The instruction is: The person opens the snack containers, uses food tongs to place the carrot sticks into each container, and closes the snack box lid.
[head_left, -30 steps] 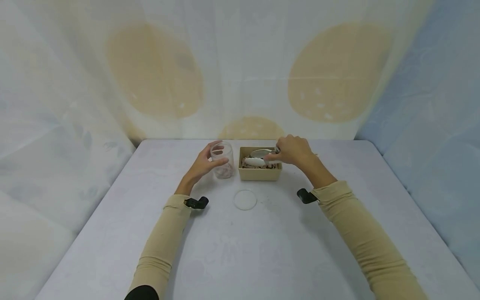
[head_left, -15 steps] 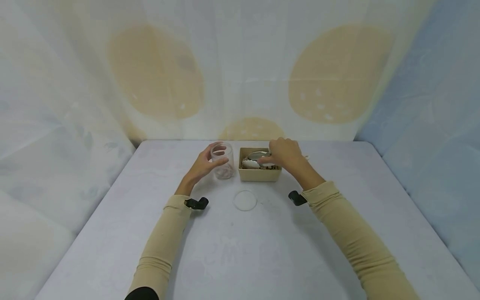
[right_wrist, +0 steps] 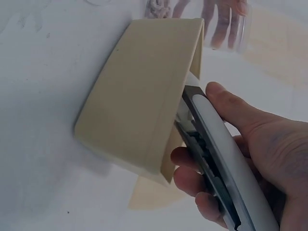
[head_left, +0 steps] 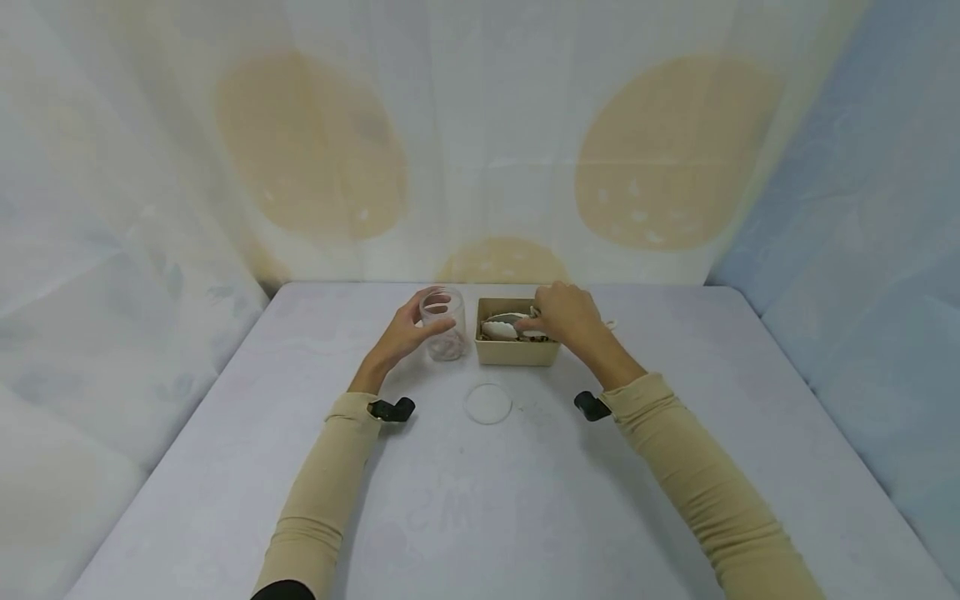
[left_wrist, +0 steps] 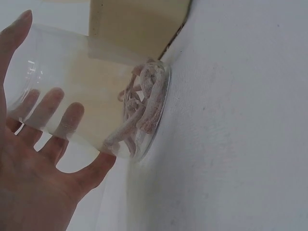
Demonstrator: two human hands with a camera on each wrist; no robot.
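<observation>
A clear jar (head_left: 443, 332) stands on the table with pinkish sugared strips (left_wrist: 142, 110) at its bottom. My left hand (head_left: 405, 333) is wrapped round the jar (left_wrist: 96, 91), fingers showing through the glass. Right of it sits a beige box (head_left: 517, 352) holding more pieces. My right hand (head_left: 566, 317) grips white and metal tongs (right_wrist: 216, 159) whose tips (head_left: 501, 327) reach down into the box (right_wrist: 139, 96). What the tips hold cannot be made out.
A round clear lid (head_left: 488, 403) lies flat on the white table (head_left: 480, 500) in front of the jar and box. Draped cloth walls close in the back and both sides.
My right hand has shifted left and down, bringing the tongs lower into the box. The left hand and jar have stayed in place.
</observation>
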